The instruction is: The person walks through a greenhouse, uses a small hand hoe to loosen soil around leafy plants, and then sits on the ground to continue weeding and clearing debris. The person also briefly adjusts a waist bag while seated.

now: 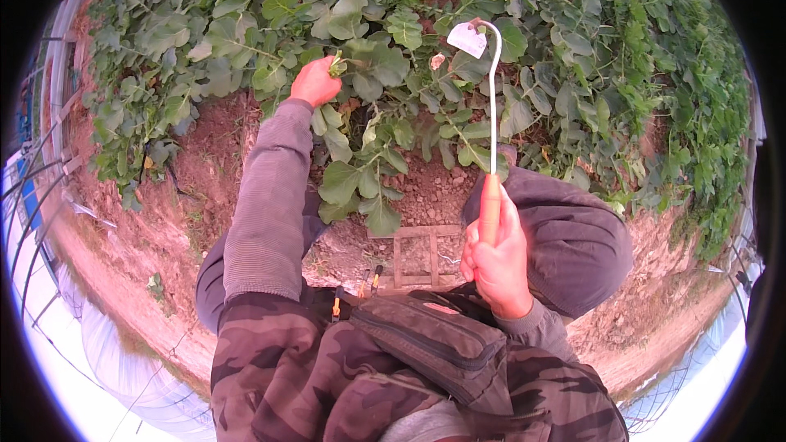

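Note:
My left hand point(317, 81) reaches into the leafy plants and is closed around some green stalks point(336, 65), whose cut or bent ends show above the fist. In my right hand point(498, 258) is the orange handle point(489, 209) of a hooked hand tool. Its long, pale metal shaft point(493, 98) points away from me and curves left at the top. A whitish, roughly half-round piece point(468, 39) that looks like a flat blade is at the hook's end, over the leaves point(516, 37). Broad green leaves point(341, 183) hang between my two arms.
Dense foliage point(577, 73) spreads across the far side. Reddish soil point(215, 135) lies at its near edge. A slatted frame point(417, 252) rests on the ground between my legs. My waist bag point(430, 337) is at my front. Translucent sheeting point(135, 374) and thin bars stand at the lower left.

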A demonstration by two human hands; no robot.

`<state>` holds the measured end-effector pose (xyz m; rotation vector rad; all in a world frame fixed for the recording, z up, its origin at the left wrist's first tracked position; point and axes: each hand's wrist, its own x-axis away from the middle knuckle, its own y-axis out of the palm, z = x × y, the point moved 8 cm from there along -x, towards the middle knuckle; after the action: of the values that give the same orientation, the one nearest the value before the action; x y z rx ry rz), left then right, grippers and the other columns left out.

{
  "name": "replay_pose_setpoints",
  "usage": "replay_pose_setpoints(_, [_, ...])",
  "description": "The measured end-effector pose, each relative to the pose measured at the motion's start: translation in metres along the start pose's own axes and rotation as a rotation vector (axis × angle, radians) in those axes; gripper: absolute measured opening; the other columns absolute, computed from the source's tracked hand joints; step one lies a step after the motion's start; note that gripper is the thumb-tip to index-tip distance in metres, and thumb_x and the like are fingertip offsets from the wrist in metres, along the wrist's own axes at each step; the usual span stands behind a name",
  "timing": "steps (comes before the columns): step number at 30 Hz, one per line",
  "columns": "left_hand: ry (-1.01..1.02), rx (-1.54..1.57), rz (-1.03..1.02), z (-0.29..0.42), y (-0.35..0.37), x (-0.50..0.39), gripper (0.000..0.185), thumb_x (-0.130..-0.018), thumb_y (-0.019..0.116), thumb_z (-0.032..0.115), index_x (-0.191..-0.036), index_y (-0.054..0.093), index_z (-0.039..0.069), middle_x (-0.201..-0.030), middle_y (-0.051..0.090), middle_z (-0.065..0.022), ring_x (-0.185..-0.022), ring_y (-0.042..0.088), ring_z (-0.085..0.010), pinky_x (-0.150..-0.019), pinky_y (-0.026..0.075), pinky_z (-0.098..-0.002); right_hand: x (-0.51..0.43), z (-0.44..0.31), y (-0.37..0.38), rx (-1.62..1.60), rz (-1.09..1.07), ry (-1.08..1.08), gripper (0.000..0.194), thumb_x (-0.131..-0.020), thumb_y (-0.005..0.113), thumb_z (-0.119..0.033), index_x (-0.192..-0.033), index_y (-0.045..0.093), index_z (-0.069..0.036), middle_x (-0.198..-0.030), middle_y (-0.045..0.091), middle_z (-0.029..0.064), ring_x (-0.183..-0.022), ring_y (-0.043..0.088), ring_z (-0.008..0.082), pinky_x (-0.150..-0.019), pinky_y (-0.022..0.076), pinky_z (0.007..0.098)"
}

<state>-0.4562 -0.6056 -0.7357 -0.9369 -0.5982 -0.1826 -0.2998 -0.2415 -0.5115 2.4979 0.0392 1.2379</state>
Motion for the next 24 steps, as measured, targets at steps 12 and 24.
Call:
replay_pose_setpoints(12, [-0.222,-0.401,-0.265,-0.003,0.061,0.016,0.045,-0.081,0.062,0.02,-0.123,0.07,0.004,-0.122,0.069,-0.0238,-0.114,0.067,-0.0385,-0.098,0.053,-0.0449,-0.001,-0.002,-0.002,0.012,-0.027,0.019,0.092,-0.078,0.045,0.017,-0.161,0.019,-0.014,-0.078,0.049,0.003,-0.048,0.048,0.0107,-0.039,0.0445,0.0255])
replay_pose_setpoints(24, [-0.06,-0.376,-0.196,0.022,0.026,-0.006,0.041,-0.081,0.061,0.019,-0.121,0.068,0.013,-0.122,0.07,-0.0167,-0.11,0.068,-0.0375,-0.092,0.056,-0.0471,-0.003,-0.002,-0.009,-0.04,-0.002,0.051,0.093,-0.077,0.046,0.017,-0.161,0.02,-0.014,-0.081,0.051,0.0036,-0.047,0.049,0.0111,-0.039,0.0445,0.026])
